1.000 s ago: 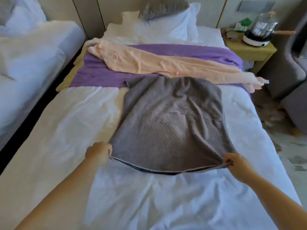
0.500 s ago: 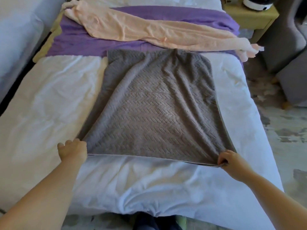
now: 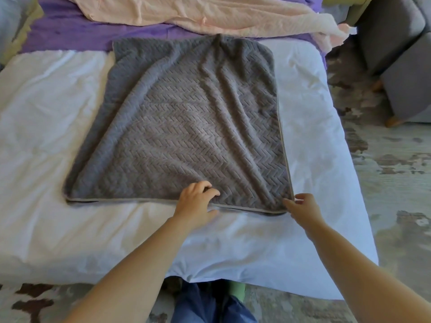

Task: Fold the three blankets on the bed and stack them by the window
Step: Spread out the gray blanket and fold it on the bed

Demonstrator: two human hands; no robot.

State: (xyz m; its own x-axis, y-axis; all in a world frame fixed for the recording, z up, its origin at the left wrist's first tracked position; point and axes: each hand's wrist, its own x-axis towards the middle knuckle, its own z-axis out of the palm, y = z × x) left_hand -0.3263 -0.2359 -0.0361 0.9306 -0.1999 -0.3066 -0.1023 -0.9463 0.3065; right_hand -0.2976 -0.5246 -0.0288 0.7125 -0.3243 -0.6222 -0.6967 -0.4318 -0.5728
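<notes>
A grey herringbone blanket [image 3: 191,117] lies folded and spread flat on the white bed [image 3: 46,141]. My left hand [image 3: 197,203] sits at the middle of its near hem, fingers curled on the fabric and thumb under the edge. At the blanket's near right corner, my right hand [image 3: 303,206] pinches the fabric. Beyond the grey one, a peach blanket [image 3: 210,15] lies crumpled across a purple blanket [image 3: 70,36] at the far end of the bed.
A grey armchair [image 3: 391,38] and a grey footstool [image 3: 410,94] stand on the patterned floor [image 3: 384,173] right of the bed. A second bed's edge [image 3: 7,10] shows at the far left. My legs are at the bed's foot.
The view has tilted down and closer. My left hand let go of the near left corner and moved right to the middle of the near hem. The right hand stays at its corner.
</notes>
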